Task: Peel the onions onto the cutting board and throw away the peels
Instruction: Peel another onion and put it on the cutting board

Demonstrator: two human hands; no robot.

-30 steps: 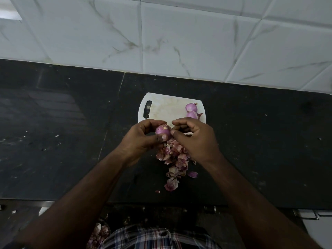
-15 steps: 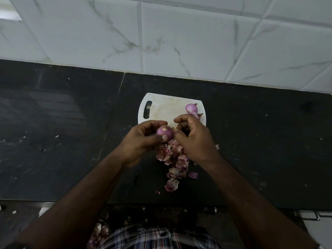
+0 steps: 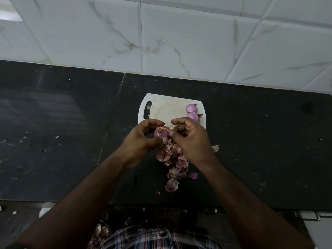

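My left hand (image 3: pixel 143 141) grips a small purple onion (image 3: pixel 161 132) between thumb and fingers, just above the near edge of the white cutting board (image 3: pixel 167 108). My right hand (image 3: pixel 192 139) is beside it with fingers curled, its thumb tip close to the onion; whether it pinches a bit of skin I cannot tell. Two peeled onions, the farther one (image 3: pixel 191 108) and the nearer one (image 3: pixel 193 116), lie on the board's right side. A heap of pink-brown peels (image 3: pixel 175 164) lies on the black counter under my hands.
The black stone counter (image 3: pixel 62 141) runs left and right, backed by a white marble-tiled wall (image 3: pixel 161 36). One stray peel (image 3: pixel 215 147) lies right of my right hand. More peels (image 3: pixel 99 232) show below the counter's front edge.
My left hand has turned the onion in its grip. My right hand's fingers have drawn back a little from the onion.
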